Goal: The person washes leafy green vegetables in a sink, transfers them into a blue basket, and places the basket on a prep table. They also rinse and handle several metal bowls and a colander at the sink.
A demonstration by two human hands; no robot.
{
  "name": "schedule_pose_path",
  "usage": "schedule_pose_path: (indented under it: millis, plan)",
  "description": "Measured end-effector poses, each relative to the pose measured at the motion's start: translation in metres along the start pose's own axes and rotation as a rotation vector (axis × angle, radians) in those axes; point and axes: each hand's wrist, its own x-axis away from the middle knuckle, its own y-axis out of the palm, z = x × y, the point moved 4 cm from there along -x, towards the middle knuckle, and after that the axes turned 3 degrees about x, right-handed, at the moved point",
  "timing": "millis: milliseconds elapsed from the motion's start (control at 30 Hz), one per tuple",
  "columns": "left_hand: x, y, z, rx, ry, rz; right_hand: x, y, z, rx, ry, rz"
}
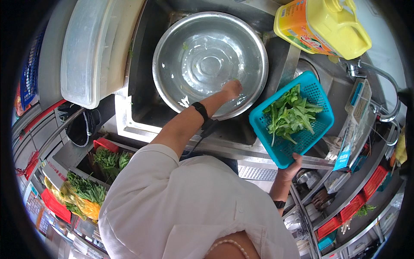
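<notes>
A large round stainless steel basin [210, 66] holds clear water with small green bits in it and stands in the left sink bowl. My left hand [233, 89] is over the basin's near right part, at the water, its fingers curled. A tiny green bit shows by the fingers, but whether they grip it is unclear. To the right, my right hand [292, 166] grips the near rim of a teal plastic basket [258, 126], its thumb on the edge and its other fingers hidden below. Leafy greens [292, 111] lie inside the tilted basket, which is over the sink's divider and right bowl.
A yellow plastic jug [339, 29] stands behind the right bowl, near a metal faucet [352, 68]. Left of the sink is a large translucent plastic container [85, 51]. Green vegetables [110, 162] sit in a bin at lower left. Shelves with red baskets [352, 207] are at lower right.
</notes>
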Motion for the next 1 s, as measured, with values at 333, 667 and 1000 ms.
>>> schedule_pose_path:
  millis: [333, 667, 1000]
  plan:
    - [0.028, -0.007, 0.014, 0.566, -0.183, 0.069, 0.0, 0.009, 0.003, 0.007, -0.002, -0.062]
    - [0.029, -0.192, -0.152, 0.008, -0.554, 1.012, -0.001, 0.009, 0.005, -0.017, 0.002, -0.085]
    - [0.031, -0.223, -0.105, 0.773, -0.418, 0.874, -0.006, 0.002, 0.007, 0.016, -0.03, -0.075]
